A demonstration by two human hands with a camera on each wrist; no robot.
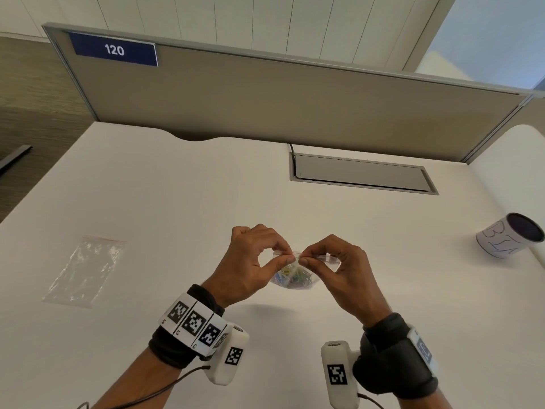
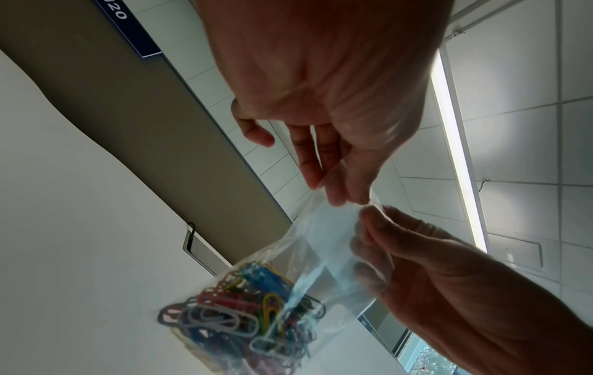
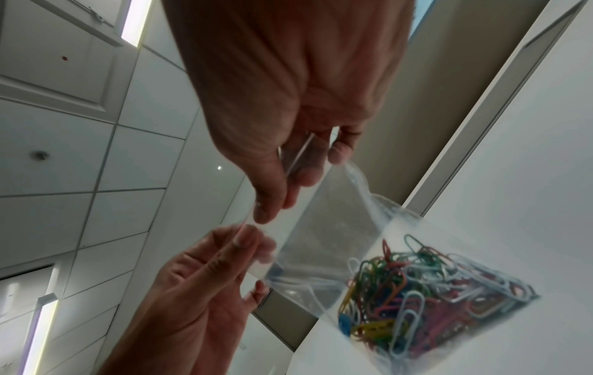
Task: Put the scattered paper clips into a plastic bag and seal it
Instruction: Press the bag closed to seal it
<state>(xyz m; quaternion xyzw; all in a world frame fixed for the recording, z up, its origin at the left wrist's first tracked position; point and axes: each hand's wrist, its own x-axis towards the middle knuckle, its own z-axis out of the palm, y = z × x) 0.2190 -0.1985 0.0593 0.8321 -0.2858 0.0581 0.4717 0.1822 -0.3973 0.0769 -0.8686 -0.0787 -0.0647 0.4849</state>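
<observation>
A small clear zip bag (image 1: 306, 274) hangs a little above the white table (image 1: 177, 202), with a heap of coloured paper clips (image 1: 295, 280) in its bottom. My left hand (image 1: 290, 256) pinches the bag's top strip between thumb and forefinger. My right hand (image 1: 303, 258) pinches the same strip right beside it, the fingertips of the two hands nearly touching. In the left wrist view the left hand (image 2: 340, 200) and right hand (image 2: 369, 215) meet at the bag (image 2: 320, 253) above the clips (image 2: 250, 317). The right wrist view shows the right hand (image 3: 273, 210), the left hand (image 3: 247, 236) and the clips (image 3: 417, 291).
A second, empty clear bag (image 1: 85, 270) lies flat on the table to the left. A white cup (image 1: 510, 234) lies on its side at the right edge. A grey cable hatch (image 1: 362, 174) is set in the table before the partition (image 1: 265, 98).
</observation>
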